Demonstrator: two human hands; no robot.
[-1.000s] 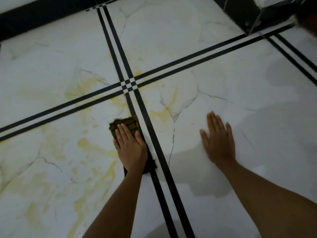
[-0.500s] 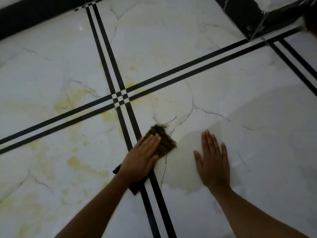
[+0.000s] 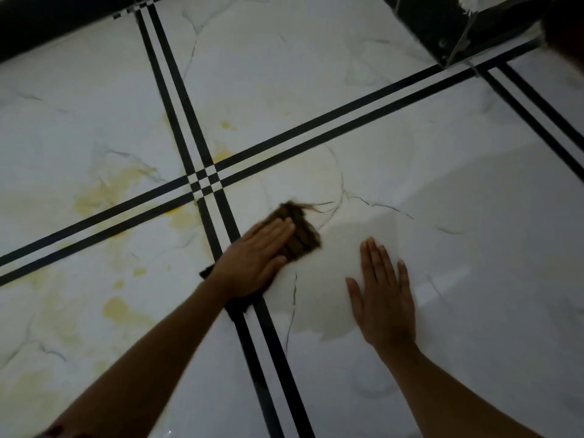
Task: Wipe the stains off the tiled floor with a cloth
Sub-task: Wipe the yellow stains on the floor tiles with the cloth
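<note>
My left hand (image 3: 257,259) presses flat, fingers together, on the crumpled brown cloth (image 3: 300,233) beside the black stripes; my right hand (image 3: 384,295) lies spread on the white marble-patterned tiled floor (image 3: 395,137); yellow stains (image 3: 120,311) lie left.

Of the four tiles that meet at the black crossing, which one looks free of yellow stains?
The tile nearest the right hand, on the near right side of the crossing. It shows only grey veins; the other three show yellow patches. The cloth lies on it.
</note>
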